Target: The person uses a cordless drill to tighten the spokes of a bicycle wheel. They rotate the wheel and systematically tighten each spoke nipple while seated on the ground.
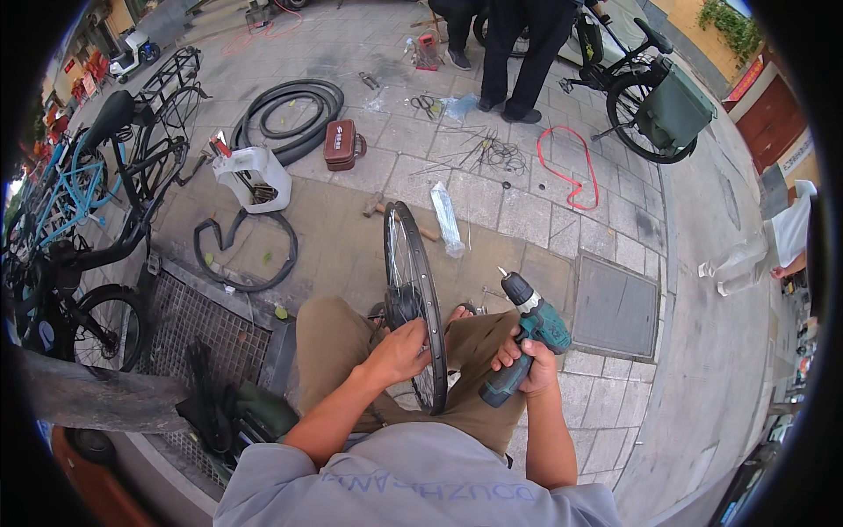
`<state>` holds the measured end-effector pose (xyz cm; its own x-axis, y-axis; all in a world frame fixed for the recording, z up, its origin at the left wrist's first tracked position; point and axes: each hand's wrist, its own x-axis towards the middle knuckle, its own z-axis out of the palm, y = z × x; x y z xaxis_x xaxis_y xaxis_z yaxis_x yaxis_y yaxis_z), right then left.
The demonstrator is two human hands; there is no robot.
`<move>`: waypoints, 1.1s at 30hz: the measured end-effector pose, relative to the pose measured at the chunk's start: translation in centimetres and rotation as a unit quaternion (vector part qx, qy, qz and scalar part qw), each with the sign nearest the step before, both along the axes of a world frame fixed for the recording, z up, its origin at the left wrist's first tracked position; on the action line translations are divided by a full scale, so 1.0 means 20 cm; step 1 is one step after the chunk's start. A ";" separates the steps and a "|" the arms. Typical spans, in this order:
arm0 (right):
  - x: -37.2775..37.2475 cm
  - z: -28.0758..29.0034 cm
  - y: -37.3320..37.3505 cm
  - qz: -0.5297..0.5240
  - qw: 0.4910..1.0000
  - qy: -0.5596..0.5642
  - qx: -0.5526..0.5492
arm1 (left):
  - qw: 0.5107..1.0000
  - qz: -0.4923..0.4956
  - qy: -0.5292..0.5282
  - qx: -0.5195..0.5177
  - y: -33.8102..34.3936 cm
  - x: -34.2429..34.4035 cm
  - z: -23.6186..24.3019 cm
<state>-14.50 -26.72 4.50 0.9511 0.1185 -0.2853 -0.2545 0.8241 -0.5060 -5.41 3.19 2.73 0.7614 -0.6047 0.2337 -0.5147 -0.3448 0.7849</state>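
Observation:
A bicycle wheel (430,290) without a tyre stands upright between my knees, its black hub (404,303) and thin spokes showing on the left side. My left hand (397,353) is closed on the wheel at its lower part, fingers curled in among the spokes beside the rim; whether a small part is pinched there is hidden. To the right of the wheel, my right hand (532,364) grips a green and black cordless drill (546,327) by its handle. The drill's bit points up and away from me, apart from the wheel.
Ahead lie a hammer (413,220), a clear plastic packet of spokes (447,220), loose spokes (492,154) and a red strip (593,176). A cut-open white jug (272,180), a red case (341,145) and tyres (325,97) sit left. Bicycles (132,184) and standing people (518,53) surround the area.

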 end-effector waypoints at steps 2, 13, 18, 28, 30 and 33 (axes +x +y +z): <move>0.02 0.02 0.00 0.010 1.000 0.000 -0.008 | 1.000 -0.001 0.013 0.001 0.00 0.02 0.00; 0.02 0.04 0.01 0.007 1.000 0.028 -0.008 | 0.997 0.004 0.072 0.034 0.00 0.03 0.03; 0.02 0.04 0.01 0.016 1.000 0.015 -0.009 | 0.996 0.005 0.080 0.025 0.03 0.03 0.00; -0.01 0.03 -0.02 -0.004 1.000 0.010 0.018 | 0.997 0.014 0.064 0.026 0.00 0.06 0.02; 0.00 0.03 -0.02 -0.009 1.000 -0.005 0.014 | 0.997 0.003 0.071 0.028 0.01 0.08 0.04; -0.01 0.03 -0.02 -0.003 1.000 -0.022 0.005 | 0.993 -0.016 0.104 0.051 0.02 0.10 0.02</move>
